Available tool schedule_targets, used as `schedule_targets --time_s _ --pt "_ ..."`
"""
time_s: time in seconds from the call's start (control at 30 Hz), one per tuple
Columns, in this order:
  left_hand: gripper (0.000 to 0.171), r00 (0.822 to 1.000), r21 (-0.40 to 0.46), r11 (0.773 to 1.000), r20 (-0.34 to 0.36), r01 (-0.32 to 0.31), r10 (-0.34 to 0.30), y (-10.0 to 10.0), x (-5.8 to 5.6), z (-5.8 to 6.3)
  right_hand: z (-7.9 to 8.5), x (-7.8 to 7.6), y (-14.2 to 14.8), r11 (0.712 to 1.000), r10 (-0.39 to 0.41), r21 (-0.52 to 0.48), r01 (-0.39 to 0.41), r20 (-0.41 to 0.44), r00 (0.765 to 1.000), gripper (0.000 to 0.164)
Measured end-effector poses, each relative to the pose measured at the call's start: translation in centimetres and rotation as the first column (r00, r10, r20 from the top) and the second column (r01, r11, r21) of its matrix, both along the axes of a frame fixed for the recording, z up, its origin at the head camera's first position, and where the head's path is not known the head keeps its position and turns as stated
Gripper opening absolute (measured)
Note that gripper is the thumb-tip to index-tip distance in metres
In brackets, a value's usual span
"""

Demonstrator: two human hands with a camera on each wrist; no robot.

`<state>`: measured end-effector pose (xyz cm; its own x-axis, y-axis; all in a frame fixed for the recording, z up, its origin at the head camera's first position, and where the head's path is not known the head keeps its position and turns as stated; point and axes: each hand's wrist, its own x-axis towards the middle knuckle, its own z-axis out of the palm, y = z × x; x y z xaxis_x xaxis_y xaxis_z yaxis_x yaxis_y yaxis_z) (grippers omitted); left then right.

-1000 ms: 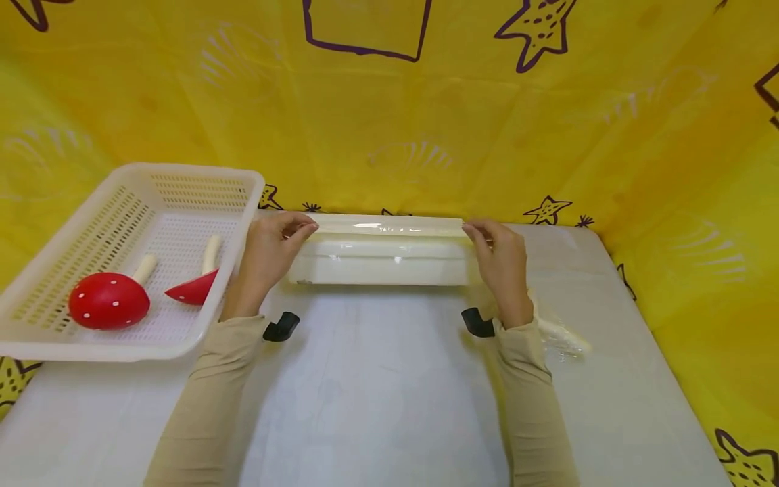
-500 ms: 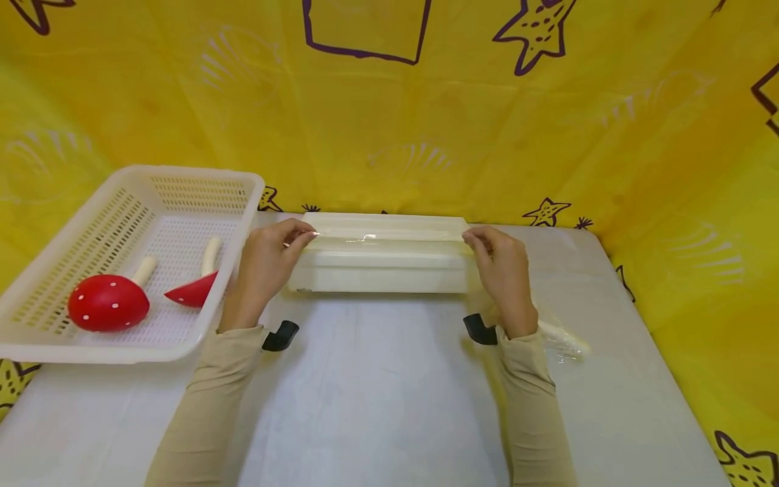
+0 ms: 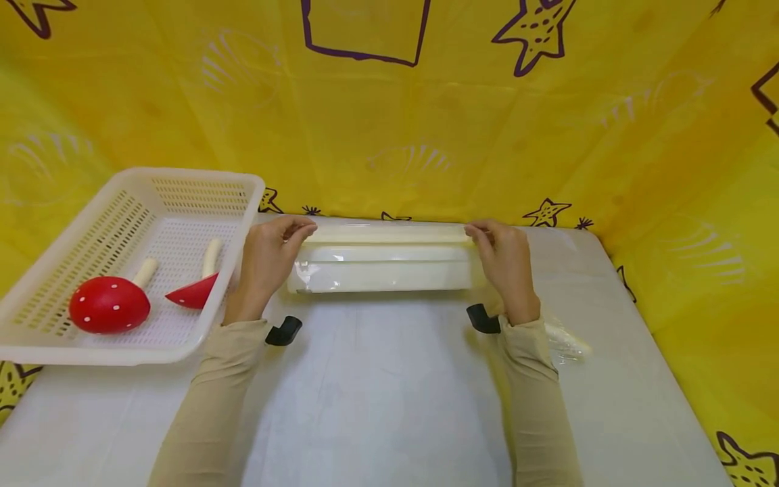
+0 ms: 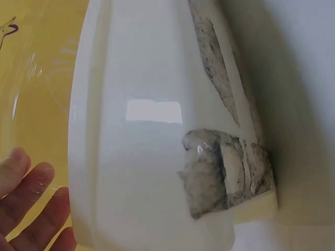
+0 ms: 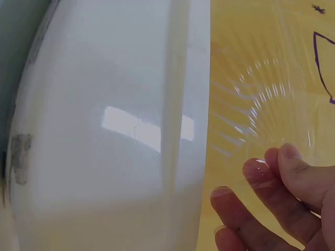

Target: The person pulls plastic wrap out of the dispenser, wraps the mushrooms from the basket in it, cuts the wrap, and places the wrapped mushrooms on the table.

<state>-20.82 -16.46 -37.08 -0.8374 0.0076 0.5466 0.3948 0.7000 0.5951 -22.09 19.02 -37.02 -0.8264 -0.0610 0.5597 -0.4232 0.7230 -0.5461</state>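
A long white cling film dispenser (image 3: 383,276) lies crosswise at the back of the table. Clear cling film (image 5: 277,99) stretches between my hands, glossy against the yellow cloth. My left hand (image 3: 264,264), at the dispenser's left end, pinches one corner of the film between thumb and fingers. At the right end my right hand (image 3: 508,264) pinches the other corner with thumb and index finger. Grey, dirty residue (image 4: 207,172) marks the dispenser's side in the left wrist view. The roll inside cannot be made out.
A white perforated basket (image 3: 164,353) on the left holds a red spotted toy mushroom (image 3: 109,304) and a second red piece with a pale stem (image 3: 193,292). Crumpled clear wrap (image 3: 566,341) lies beside my right forearm. Yellow patterned cloth (image 3: 389,101) hangs behind the table.
Both hands keep their pinch on the film and have barely moved; the right has shifted slightly right. The film's glare now shows lower, over the dispenser's front.
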Motion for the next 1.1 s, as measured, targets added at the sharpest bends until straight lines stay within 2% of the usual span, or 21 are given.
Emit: schedule_targets --time_s 0.27,0.57,0.9,1.1 --pt "0.017 1.000 0.026 1.000 -0.012 0.014 -0.014 0.2 -0.9 0.8 0.7 -0.8 0.0 1.000 -0.011 -0.010 0.012 0.033 0.999 0.023" --pt "0.017 1.000 0.027 1.000 -0.020 0.002 -0.001 0.2 -1.5 2.2 1.8 -1.2 -0.1 1.000 -0.021 -0.005 0.021 -0.006 1.000 0.026" --pt "0.018 0.999 0.083 0.996 -0.036 0.013 -0.010 0.2 -2.3 3.6 2.9 -1.9 -0.3 1.000 -0.011 -0.022 0.010 -0.037 0.999 0.026" --pt "0.020 1.000 0.106 0.994 -0.009 0.007 -0.006 0.3 -2.6 4.3 3.6 -2.3 -0.4 1.000 -0.001 -0.030 -0.001 -0.039 0.999 0.027"
